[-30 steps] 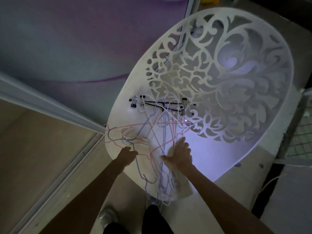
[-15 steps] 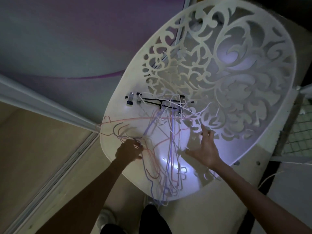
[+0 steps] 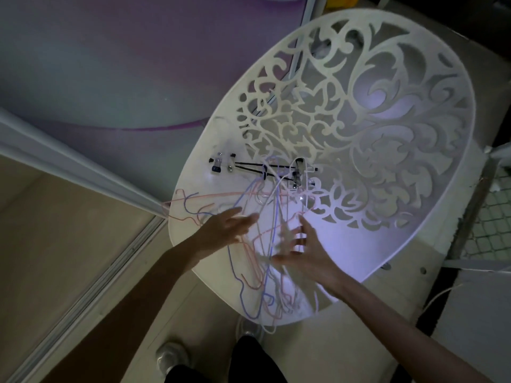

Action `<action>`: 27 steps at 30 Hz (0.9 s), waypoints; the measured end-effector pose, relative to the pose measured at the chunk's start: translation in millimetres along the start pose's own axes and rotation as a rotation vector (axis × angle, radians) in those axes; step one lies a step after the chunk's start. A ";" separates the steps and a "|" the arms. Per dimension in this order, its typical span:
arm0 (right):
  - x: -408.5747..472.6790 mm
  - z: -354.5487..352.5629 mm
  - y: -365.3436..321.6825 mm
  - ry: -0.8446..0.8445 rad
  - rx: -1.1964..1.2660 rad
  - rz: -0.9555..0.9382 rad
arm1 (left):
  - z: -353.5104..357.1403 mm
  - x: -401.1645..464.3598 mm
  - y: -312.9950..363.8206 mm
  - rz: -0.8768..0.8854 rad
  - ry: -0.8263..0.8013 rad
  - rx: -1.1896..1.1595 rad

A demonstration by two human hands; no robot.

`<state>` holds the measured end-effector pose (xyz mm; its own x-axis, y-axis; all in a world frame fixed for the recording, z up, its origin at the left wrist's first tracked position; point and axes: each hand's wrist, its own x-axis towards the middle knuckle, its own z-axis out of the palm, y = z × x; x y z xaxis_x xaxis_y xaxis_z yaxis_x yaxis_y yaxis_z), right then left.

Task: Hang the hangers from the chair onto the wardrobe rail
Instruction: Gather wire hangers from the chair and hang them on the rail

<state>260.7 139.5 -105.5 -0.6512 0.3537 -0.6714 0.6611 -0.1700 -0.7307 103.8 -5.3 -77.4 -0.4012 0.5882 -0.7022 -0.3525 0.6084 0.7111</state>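
From the head view, a white chair point(image 3: 401, 244) fills the middle and right of the scene, seen from above in dim light. Its back is cut through with a scrolling leaf pattern, and a bluish-white glow falls on the seat near the right. On the seat lies a tangled heap of thin wire hangers point(image 3: 265, 244) in pink, blue and white, their hooks spreading left past the seat edge and their lower ends reaching over the near edge. At the far side of the heap lies a black clip hanger point(image 3: 262, 171) with metal clips at both ends.

The left hand point(image 3: 232, 225) hovers over the left part of the heap, fingers straight and spread wide, holding nothing. The right hand point(image 3: 301, 250) is just right of it, over the heap, fingers spread and blurred; whether they touch a wire cannot be told.

To the left a pale sliding-door track point(image 3: 83, 272) runs diagonally across the beige floor point(image 3: 55, 230). Behind it stands a grey and purple panel point(image 3: 110, 64). A shoe point(image 3: 171, 357) shows at the near edge. At the far right is wire mesh point(image 3: 495, 217).
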 end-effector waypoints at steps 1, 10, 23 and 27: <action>2.0 13.7 2.4 -0.029 -0.011 -0.001 | 3.9 -2.7 7.1 0.019 0.018 -0.087; 17.7 45.6 8.2 0.037 -0.255 0.052 | -30.7 -18.1 1.8 0.237 0.371 -0.514; 46.4 40.2 25.8 0.319 -0.645 0.265 | -59.8 -33.0 -57.3 -0.137 0.272 -0.400; 43.1 38.7 19.8 0.395 -0.572 0.227 | -38.3 -34.0 -58.0 -0.171 0.116 -0.759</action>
<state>231.3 115.8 -153.7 -0.3636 0.6904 -0.6255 0.9254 0.1904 -0.3278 105.5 -81.0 -93.4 -0.3603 0.4344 -0.8255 -0.8816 0.1307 0.4535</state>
